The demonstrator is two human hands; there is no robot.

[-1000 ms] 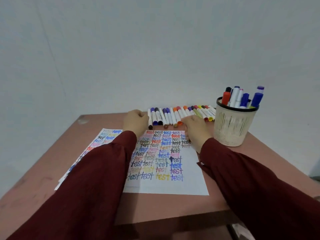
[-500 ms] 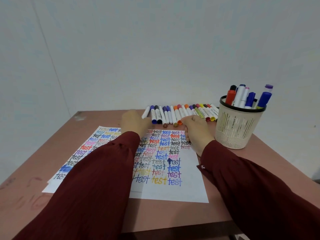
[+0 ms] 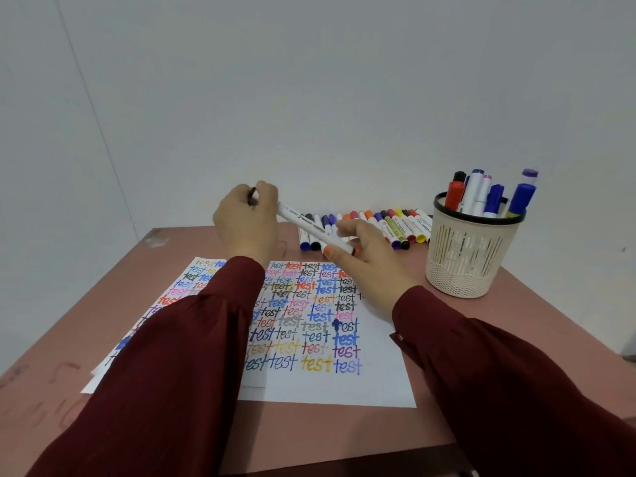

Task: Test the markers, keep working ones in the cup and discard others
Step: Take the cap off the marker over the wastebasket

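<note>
Above the table [image 3: 516,325], a white marker [image 3: 311,228] is held slanted between both hands. The left hand [image 3: 246,225] curls its fingers [image 3: 266,194] round the dark cap end, and the right hand [image 3: 370,261] pinches the lower end. Behind lies a row of markers [image 3: 402,228], beside the cup [image 3: 464,266]; scribbled paper [image 3: 378,383] lies below.

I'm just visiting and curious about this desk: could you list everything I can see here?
held marker: one, white barrel, dark cap, in the air between both hands
loose markers: about a dozen, mixed caps, row at the table's back
cup: one, cream with black rim, table's right
markers in cup: about seven, mostly blue, red, purple caps
paper sheets: at least two, white, covered in coloured "test" words
table: one, reddish-brown
left hand: grips the cap end
right hand: holds the other end
</note>
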